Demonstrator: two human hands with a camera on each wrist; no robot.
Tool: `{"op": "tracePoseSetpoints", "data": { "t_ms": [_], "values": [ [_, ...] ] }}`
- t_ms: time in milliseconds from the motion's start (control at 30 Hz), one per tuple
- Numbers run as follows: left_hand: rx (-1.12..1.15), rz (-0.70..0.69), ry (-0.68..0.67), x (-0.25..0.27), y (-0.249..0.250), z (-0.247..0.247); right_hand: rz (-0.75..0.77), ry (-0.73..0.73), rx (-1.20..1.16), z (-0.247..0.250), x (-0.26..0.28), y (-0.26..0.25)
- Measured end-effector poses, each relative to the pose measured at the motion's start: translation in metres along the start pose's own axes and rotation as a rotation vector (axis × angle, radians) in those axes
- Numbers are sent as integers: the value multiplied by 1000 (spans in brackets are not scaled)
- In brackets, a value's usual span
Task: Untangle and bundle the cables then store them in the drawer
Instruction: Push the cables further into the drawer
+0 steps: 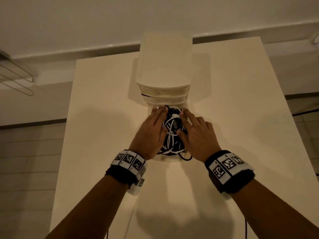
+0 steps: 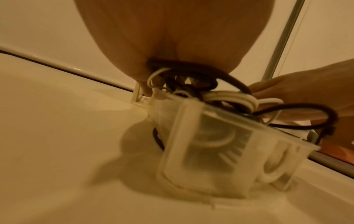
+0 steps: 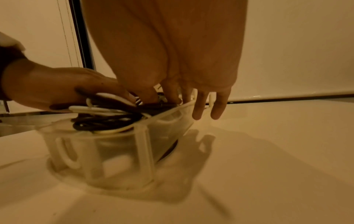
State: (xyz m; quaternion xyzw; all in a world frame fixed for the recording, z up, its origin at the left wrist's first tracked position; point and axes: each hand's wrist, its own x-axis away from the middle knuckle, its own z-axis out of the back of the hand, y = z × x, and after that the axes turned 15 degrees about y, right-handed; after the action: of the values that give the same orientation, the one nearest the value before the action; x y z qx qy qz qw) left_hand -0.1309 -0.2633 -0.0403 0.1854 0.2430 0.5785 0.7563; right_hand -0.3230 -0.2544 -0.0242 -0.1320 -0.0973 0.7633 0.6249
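A tangle of black and white cables (image 1: pixel 172 133) fills the pulled-out bottom drawer (image 1: pixel 165 159) of a small white drawer unit (image 1: pixel 164 66). My left hand (image 1: pixel 153 128) lies flat on the left side of the pile, fingers straight. My right hand (image 1: pixel 195 130) presses the right side with spread fingers, its thumb on the cables. From the left wrist, the palm (image 2: pixel 172 37) covers cables (image 2: pixel 210 97) heaped above the translucent drawer (image 2: pixel 201 144). The right wrist view has two fingers (image 3: pixel 199 106) hanging outside the drawer wall (image 3: pixel 114 151). A black loop (image 1: pixel 186 158) spills over the front rim.
The unit stands mid-way along a white table (image 1: pixel 241 118), whose left and right edges drop to a tiled floor. Its upper drawers (image 1: pixel 164 95) are pushed in. A metal wire rack (image 1: pixel 17 75) stands off the table at far left. A USB plug (image 1: pixel 184 106) sticks up at the drawer's back.
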Motion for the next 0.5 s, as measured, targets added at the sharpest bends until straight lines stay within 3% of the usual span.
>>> {"op": "tracePoseSetpoints", "data": {
  "t_ms": [67,267,400,500],
  "values": [
    [85,87,29,2,2,0,2,-16,-36,-5,1,-3],
    [79,133,9,2,4,-3,-24,-45,-215,-21,3,-4],
    [296,343,-8,-2,18,0,-52,-29,-263,-26,1,-9],
    [350,354,46,3,24,-9,-144,-47,-373,-29,-1,-17]
  ]
}}
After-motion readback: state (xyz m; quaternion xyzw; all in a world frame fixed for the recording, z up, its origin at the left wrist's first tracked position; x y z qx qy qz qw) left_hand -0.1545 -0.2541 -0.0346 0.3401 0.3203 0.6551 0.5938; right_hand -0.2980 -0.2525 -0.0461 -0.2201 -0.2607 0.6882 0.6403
